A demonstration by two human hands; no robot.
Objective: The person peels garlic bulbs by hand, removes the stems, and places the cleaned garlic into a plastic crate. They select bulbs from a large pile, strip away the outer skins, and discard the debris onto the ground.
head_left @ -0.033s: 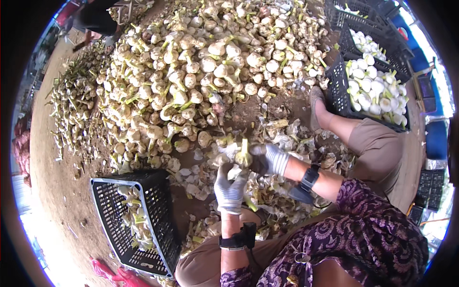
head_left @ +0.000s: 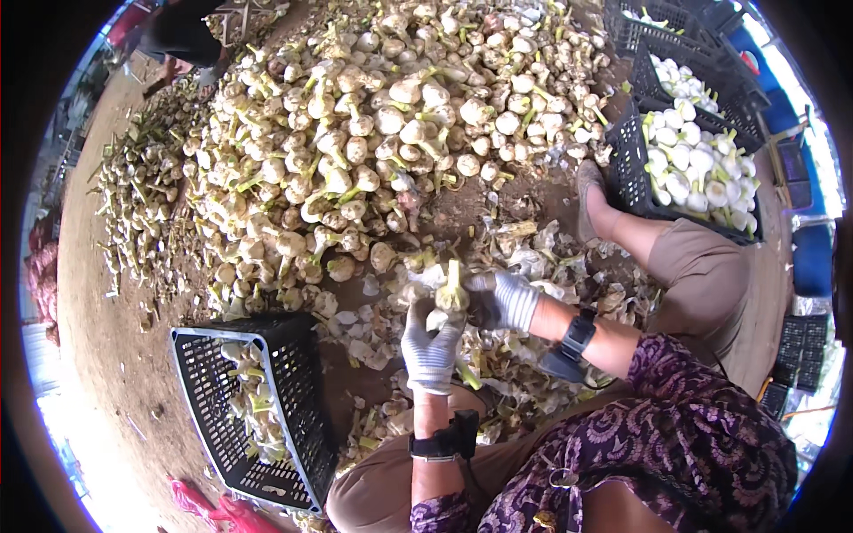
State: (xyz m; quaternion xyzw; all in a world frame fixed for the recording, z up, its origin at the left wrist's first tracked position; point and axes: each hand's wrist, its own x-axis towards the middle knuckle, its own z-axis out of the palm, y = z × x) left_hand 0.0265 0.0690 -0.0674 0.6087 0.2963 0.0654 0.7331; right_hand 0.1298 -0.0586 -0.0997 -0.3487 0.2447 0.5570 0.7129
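Note:
A garlic bulb (head_left: 451,298) with a short pale green stem pointing up is held in front of me, over a litter of peeled skins. My left hand (head_left: 430,351), in a white striped glove with soiled fingers, is closed round it from the near left side. On its other side my right hand (head_left: 506,300), gloved the same way, presses its curled, dark-stained fingers against the bulb. Those fingertips are partly hidden and slightly blurred. Loose papery garlic skins (head_left: 355,333) and cut stems lie on the ground under and around both hands.
A large heap of unpeeled garlic (head_left: 355,133) spreads ahead. At left, a tilted black crate (head_left: 306,373) contains some garlic or stems. Black crates of white garlic (head_left: 697,169) stand at far right beside my foot. A pink plastic bag (head_left: 222,511) lies low left; another person (head_left: 182,35) is at upper left.

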